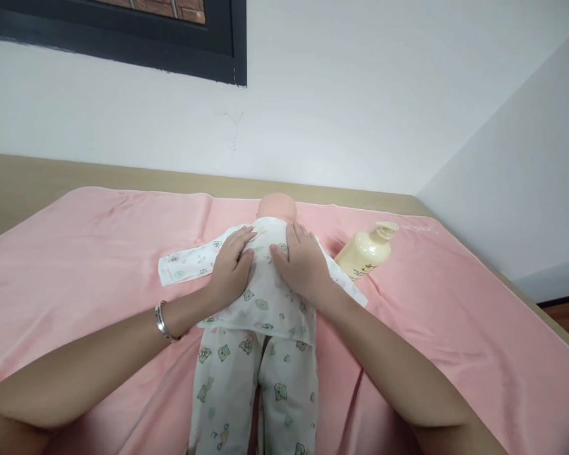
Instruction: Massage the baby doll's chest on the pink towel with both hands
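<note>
Left hand (232, 268) and right hand (306, 262) rest, fingers (293, 235) released, on the doll's (277, 205) shirt (262, 287); sideways pushing could drag its sleeve (353, 291), toppling the bottle (366, 253).

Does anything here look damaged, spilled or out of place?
The white wall has thin, crack-like marks below the dark frame, possibly damage. The pump bottle beside the doll appears tilted, though the camera angle may cause that. The pink cloth is rumpled; no spill shows.

Room with white walls (313, 107), window (123, 35)
</note>
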A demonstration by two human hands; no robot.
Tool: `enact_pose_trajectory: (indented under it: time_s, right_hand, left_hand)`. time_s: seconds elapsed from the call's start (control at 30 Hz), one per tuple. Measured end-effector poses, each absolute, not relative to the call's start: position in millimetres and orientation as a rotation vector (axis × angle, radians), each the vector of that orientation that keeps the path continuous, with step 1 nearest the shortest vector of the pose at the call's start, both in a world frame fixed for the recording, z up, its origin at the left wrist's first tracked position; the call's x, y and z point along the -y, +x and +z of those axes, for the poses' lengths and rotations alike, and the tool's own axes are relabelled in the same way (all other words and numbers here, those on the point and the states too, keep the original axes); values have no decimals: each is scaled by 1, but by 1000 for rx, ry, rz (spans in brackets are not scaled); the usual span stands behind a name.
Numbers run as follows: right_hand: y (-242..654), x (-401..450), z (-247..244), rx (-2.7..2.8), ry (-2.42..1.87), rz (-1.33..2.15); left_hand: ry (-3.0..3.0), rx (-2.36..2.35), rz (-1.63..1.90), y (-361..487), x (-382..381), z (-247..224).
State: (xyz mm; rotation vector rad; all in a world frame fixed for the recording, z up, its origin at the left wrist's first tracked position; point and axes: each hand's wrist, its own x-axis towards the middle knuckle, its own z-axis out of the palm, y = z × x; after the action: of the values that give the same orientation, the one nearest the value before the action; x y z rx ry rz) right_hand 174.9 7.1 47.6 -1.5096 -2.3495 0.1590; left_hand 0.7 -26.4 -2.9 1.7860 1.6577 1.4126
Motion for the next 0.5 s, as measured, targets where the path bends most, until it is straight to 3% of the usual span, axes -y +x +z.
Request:
enact_pose_trajectory:
  time_s: [0.17, 0.3, 0.5]
  right_hand:
    - [161, 44, 38, 2453, -1266, -36]
    - [170, 24, 43, 2599, -967, 140]
    - [179, -18, 48, 2389, -1425, 247]
  left_hand:
    - [1680, -1683, 1366, 1, 26, -3]
    - [1802, -1682, 1361, -1, 23, -7]
    - [1944, -1655, 1381, -1, 23, -9]
